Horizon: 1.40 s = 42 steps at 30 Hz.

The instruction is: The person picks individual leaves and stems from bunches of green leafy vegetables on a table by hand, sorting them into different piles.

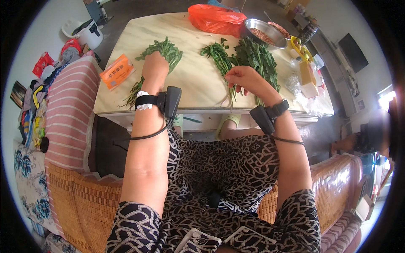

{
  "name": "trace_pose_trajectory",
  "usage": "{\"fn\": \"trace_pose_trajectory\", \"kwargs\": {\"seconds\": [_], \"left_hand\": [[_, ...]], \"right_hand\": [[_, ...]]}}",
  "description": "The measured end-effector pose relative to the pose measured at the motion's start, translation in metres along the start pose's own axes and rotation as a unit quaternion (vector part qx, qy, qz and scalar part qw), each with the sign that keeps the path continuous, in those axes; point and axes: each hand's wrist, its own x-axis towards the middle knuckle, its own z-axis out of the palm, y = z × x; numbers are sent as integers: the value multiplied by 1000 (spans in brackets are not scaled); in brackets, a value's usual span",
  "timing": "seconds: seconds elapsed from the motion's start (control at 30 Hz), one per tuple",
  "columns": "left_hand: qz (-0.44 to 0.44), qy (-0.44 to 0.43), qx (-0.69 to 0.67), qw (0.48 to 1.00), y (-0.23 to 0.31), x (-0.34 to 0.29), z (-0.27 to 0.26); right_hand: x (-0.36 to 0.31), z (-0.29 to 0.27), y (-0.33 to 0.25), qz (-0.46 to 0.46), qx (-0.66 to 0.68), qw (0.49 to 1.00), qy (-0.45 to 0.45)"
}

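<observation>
My left hand [155, 67] is curled into a fist over a bunch of leafy greens [171, 52] on the left part of the table. Leaves spread beyond the knuckles, and thin stems come out below my wrist; the fingertips are hidden. My right hand [247, 79] hovers at the stem ends of a smaller row of greens [217, 55]. Its fingers are loosely bent and apart, with nothing plainly between them. Just beyond and right of that hand lies a larger pile of dark leafy greens [255, 55], partly covered by my right hand and wrist.
An orange packet [117, 71] lies left of my left wrist. At the far side are a red plastic bag [216, 21] and a metal bowl [276, 41] of small brown pieces. A yellow basket [303, 49], a small box [309, 76] and clear plastic [297, 86] line the right side.
</observation>
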Motion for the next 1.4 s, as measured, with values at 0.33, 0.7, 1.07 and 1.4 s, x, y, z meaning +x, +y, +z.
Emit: {"fn": "trace_pose_trajectory", "kwargs": {"seconds": [0.33,0.7,1.07,1.4], "left_hand": [[16,37,1,999,-6,-7,4],[-11,35,-38,999,-4,-12,7],[-29,-17,-34,999,-9,-5,16],[81,-29,-339,937,67,-46,22]], "right_hand": [[-4,-6,0,27,-22,999,24],[1,-16,22,38,12,992,123],[18,-28,63,52,-171,963,200],[28,-9,65,63,-393,902,168]]}}
